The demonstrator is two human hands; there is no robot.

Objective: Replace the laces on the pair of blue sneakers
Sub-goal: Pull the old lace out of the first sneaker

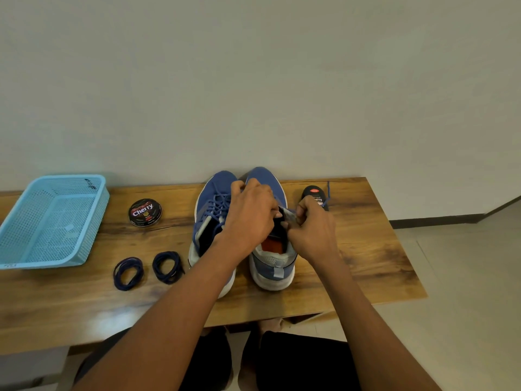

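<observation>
Together both hands [251,215] pinch the right sneaker's lace [325,200].

The left hand [251,213] hides most of the right sneaker's [272,266] laces. The right hand [313,230] covers part of the bottle [314,193]. The basket's [56,221] left edge is cut off.

Soft, even, fairly bright light fills the scene, with no hard shadows; only faint, diffuse shade lies under the shoes [242,235] and beside the basket [53,221]. A pale sheen of glare sits on the table [107,314] near its front edge, left of the shoes. The wide-angle lens bends the table's edges and the wall line right of the shoes, and the forearms at the bottom look slightly soft, while the centre stays sharp.
</observation>
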